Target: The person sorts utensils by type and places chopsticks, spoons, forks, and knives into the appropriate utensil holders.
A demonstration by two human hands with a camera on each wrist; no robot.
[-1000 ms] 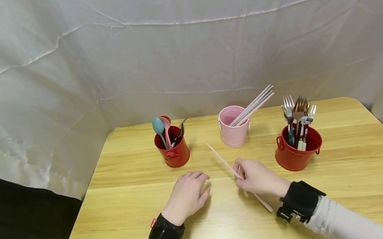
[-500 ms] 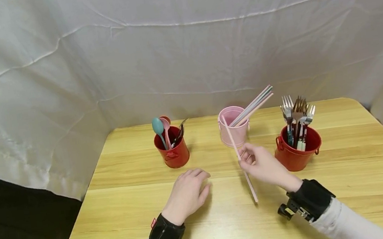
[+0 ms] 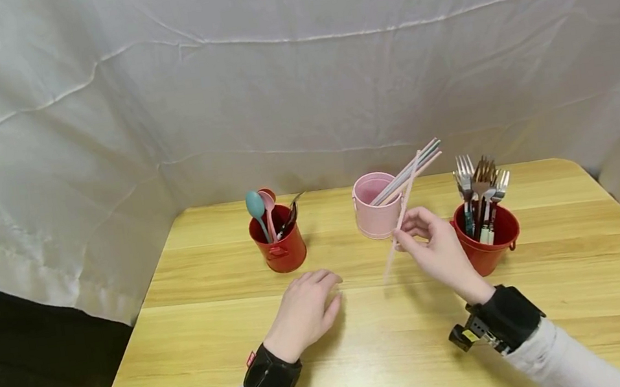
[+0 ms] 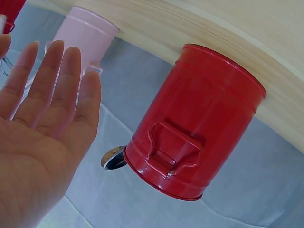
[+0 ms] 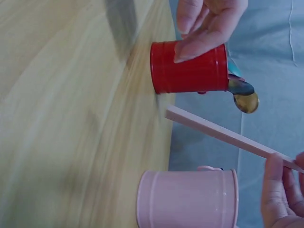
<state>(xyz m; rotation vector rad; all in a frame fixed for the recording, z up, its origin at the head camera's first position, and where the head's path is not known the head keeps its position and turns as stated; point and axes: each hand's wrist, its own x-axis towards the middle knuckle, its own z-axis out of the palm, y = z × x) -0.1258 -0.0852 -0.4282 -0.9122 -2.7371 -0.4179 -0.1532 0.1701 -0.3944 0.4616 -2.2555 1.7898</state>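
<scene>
My right hand [image 3: 437, 248] pinches a pink chopstick [image 3: 409, 187] between thumb and fingers, in front of a pink bucket [image 3: 379, 220]. The stick slants with its upper end leaning right, overlapping several chopsticks [image 3: 410, 174] that stand tilted in that bucket. In the right wrist view the held chopstick [image 5: 218, 134] passes over the pink bucket [image 5: 190, 199]. My left hand [image 3: 305, 312] lies low over the table with relaxed fingers and holds nothing. Nearest to it is a red bucket [image 3: 287, 254] of spoons, also large in the left wrist view.
A second red bucket [image 3: 479, 259], full of forks [image 3: 483, 190], stands right beside my right forearm. All three buckets stand on the wooden table [image 3: 219, 356], towards its back edge. A grey cloth [image 3: 296, 90] hangs behind and around it.
My right hand has lifted the pink chopstick from low over the table and moved it forward and right. The stick has turned, its far end swinging from left to right. My left hand stays put.
</scene>
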